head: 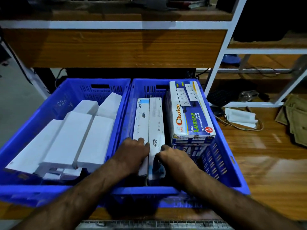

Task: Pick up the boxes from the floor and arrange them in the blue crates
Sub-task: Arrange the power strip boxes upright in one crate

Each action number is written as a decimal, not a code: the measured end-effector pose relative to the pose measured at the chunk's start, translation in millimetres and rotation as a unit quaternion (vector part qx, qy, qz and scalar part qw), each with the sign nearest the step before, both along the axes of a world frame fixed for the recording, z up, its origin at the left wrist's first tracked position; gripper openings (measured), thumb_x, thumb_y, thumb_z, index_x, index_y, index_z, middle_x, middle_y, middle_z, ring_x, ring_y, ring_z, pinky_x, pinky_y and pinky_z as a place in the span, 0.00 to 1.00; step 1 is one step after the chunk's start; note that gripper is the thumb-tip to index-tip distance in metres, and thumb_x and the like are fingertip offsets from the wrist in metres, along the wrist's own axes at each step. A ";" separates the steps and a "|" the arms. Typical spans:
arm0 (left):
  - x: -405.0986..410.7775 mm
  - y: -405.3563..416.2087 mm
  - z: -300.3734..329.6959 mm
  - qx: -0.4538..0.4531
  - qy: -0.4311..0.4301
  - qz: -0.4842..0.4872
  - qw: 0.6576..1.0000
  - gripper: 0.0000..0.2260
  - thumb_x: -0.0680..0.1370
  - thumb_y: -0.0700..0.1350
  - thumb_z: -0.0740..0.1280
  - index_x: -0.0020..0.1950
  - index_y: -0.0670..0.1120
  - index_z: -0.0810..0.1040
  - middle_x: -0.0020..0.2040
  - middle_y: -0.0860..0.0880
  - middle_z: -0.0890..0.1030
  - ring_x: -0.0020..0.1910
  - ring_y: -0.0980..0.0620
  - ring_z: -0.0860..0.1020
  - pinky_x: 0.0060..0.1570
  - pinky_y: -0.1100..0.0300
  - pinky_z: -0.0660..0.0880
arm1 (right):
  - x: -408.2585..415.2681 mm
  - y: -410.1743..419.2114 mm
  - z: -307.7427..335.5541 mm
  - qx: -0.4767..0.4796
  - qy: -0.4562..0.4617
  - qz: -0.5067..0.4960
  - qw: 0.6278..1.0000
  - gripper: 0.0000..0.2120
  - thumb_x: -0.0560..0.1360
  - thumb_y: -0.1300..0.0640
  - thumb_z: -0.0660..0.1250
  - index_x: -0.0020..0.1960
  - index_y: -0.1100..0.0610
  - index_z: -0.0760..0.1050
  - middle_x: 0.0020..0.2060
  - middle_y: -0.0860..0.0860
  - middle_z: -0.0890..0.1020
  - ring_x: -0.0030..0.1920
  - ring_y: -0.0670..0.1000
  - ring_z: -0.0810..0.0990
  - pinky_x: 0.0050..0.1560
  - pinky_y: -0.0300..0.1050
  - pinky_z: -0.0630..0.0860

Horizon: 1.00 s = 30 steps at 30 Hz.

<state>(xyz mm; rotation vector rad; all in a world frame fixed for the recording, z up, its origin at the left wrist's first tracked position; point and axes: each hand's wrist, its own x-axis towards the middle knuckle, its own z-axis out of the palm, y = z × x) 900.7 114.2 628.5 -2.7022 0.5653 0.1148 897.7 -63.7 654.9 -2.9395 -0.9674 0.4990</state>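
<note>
Both bare forearms reach forward from the lower edge of the view and converge toward the middle. The left hand lies knuckles up, its fingers curled downward. The right hand sits just beside it, also knuckles up, with fingers bent under.

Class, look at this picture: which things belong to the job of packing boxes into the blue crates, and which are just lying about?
Part of the job:
left crate
right crate
plain white boxes
two Viva boxes
Choice socket boxes
left hand
right hand

Lying about:
keyboard
white packet with cable
folded brown bags
</note>
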 end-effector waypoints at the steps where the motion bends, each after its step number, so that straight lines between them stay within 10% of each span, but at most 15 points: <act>1: 1.3 0.7 -0.4 0.003 -0.001 -0.004 1.000 0.22 0.59 0.43 0.76 0.52 0.45 0.83 0.39 0.47 0.81 0.31 0.45 0.81 0.32 0.56 0.72 | 0.3 -0.4 -1.0 0.006 -0.002 -0.007 1.000 0.15 0.74 0.60 0.70 0.60 0.56 0.75 0.58 0.57 0.72 0.52 0.62 0.80 0.45 0.53 0.73; 4: 1.4 -0.5 5.2 0.006 -0.013 -0.005 1.000 0.21 0.58 0.44 0.78 0.50 0.46 0.84 0.38 0.47 0.80 0.29 0.47 0.79 0.28 0.58 0.71 | 1.4 -1.5 -4.4 0.022 -0.005 -0.024 0.999 0.16 0.75 0.62 0.67 0.61 0.57 0.71 0.59 0.58 0.70 0.50 0.63 0.81 0.43 0.54 0.71; 8: -0.4 -4.7 11.0 -0.002 0.056 0.007 0.998 0.30 0.70 0.50 0.75 0.69 0.43 0.71 0.58 0.43 0.75 0.54 0.42 0.78 0.51 0.51 0.74 | 3.4 -1.9 -11.2 0.039 0.005 -0.046 0.998 0.18 0.76 0.62 0.66 0.65 0.56 0.69 0.59 0.59 0.69 0.50 0.64 0.81 0.43 0.55 0.72; 11: 2.7 -7.9 20.4 -0.053 0.119 0.023 0.991 0.32 0.67 0.59 0.77 0.64 0.45 0.71 0.61 0.45 0.70 0.61 0.45 0.72 0.57 0.51 0.71 | 2.8 0.3 -10.3 0.050 0.022 -0.080 0.995 0.18 0.77 0.58 0.69 0.65 0.57 0.70 0.58 0.61 0.72 0.54 0.65 0.80 0.49 0.55 0.75; 20: 25.4 -12.9 34.4 -0.093 0.249 0.112 0.957 0.23 0.69 0.40 0.76 0.61 0.47 0.71 0.61 0.45 0.68 0.47 0.45 0.77 0.37 0.54 0.73 | 4.3 21.8 -2.8 0.051 0.095 -0.200 0.974 0.42 0.67 0.41 0.79 0.66 0.63 0.60 0.59 0.60 0.79 0.60 0.62 0.79 0.46 0.50 0.69; 30: 20.7 -9.2 28.5 -0.093 0.218 0.120 0.964 0.24 0.66 0.39 0.79 0.56 0.47 0.71 0.58 0.48 0.66 0.49 0.43 0.78 0.49 0.45 0.79 | 6.4 20.1 -9.5 0.047 0.163 -0.264 0.949 0.47 0.66 0.43 0.80 0.69 0.60 0.54 0.61 0.60 0.78 0.62 0.62 0.78 0.53 0.51 0.73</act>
